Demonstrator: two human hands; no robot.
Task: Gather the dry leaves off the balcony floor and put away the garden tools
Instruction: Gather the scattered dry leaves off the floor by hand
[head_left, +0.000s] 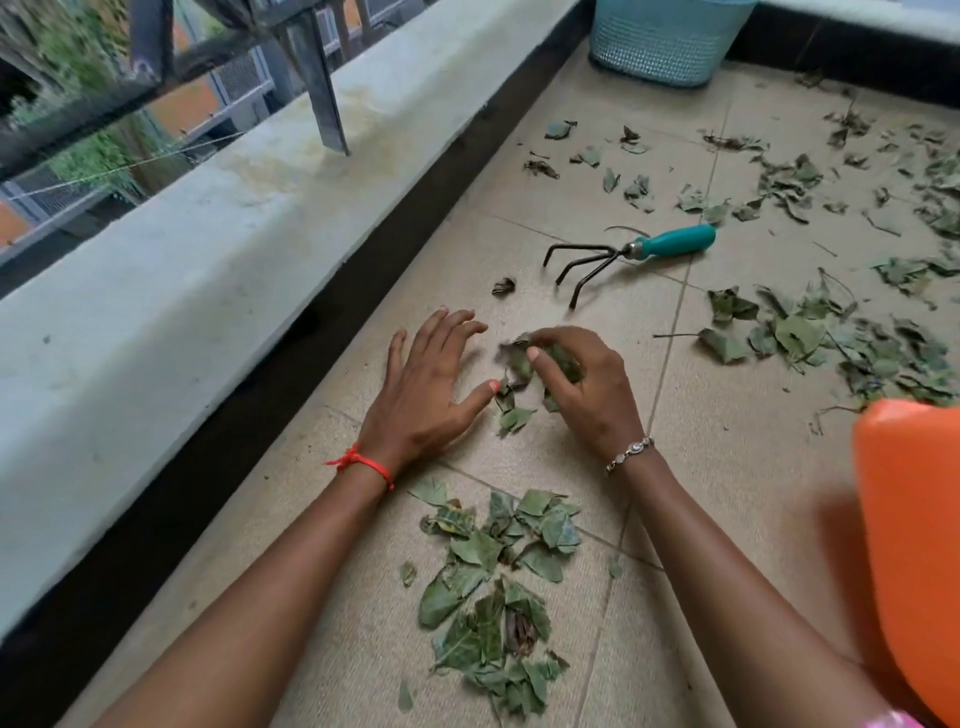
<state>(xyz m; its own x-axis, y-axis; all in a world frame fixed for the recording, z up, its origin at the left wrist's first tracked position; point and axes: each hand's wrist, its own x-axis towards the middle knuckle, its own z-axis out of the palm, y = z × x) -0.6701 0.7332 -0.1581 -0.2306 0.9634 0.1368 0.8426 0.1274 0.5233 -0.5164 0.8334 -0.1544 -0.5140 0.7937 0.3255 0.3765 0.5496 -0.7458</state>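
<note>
Dry green leaves lie scattered over the tan floor tiles. My right hand (582, 384) grips a small bunch of leaves (519, 364) just above the floor. Beside it, my left hand (431, 384) rests flat with fingers spread, its thumb near the same bunch. A gathered pile of leaves (493, 587) lies between my forearms. More leaves (831, 343) are spread out to the right. A hand rake (628, 254) with a teal handle and black prongs lies on the floor beyond my hands.
A light blue mesh basket (660, 47) stands at the far end. An orange plastic object (914, 545) sits at the right edge. The pale concrete balcony ledge (208, 260) with a dark base strip runs along the left.
</note>
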